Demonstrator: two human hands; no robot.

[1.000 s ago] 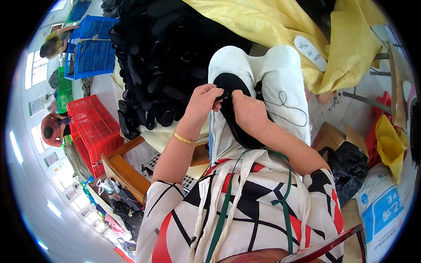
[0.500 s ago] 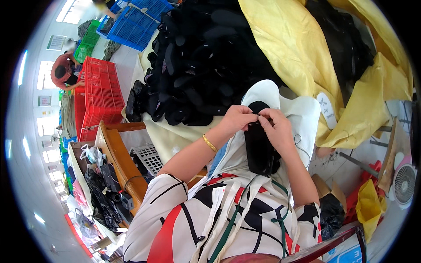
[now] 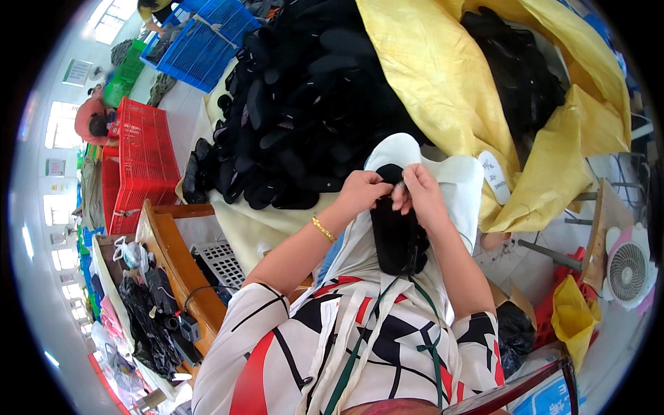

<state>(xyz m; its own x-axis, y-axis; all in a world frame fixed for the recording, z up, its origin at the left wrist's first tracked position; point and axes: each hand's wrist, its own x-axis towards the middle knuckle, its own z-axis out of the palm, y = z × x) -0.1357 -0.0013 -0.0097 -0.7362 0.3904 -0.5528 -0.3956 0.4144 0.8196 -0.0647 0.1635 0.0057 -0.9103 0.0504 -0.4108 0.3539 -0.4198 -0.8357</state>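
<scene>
A long black slipper (image 3: 395, 243) lies lengthwise on my lap, its far end resting over a white rounded piece (image 3: 393, 149). My left hand (image 3: 361, 191) is closed in a pinch at the slipper's upper part. Just to its right, my right hand (image 3: 423, 197) has thumb and forefinger pinched together, with the other fingers curled above the slipper. Whatever is between those right fingertips is too small to make out. White cloth (image 3: 460, 181) spreads under the slipper and beyond my right hand.
Beyond my hands rises a big heap of black slippers (image 3: 304, 104). A yellow sheet (image 3: 443, 76) borders it, with a white sole-shaped card (image 3: 494, 176) on it. Left stand a wooden bench (image 3: 173, 256), a red crate (image 3: 146, 162) and a blue crate (image 3: 207, 48); right, a fan (image 3: 628, 266).
My right fingertips have parted from the left ones and lifted slightly, the lower fingers curling in. My left hand stays at the slipper. The whole view has shifted a little.
</scene>
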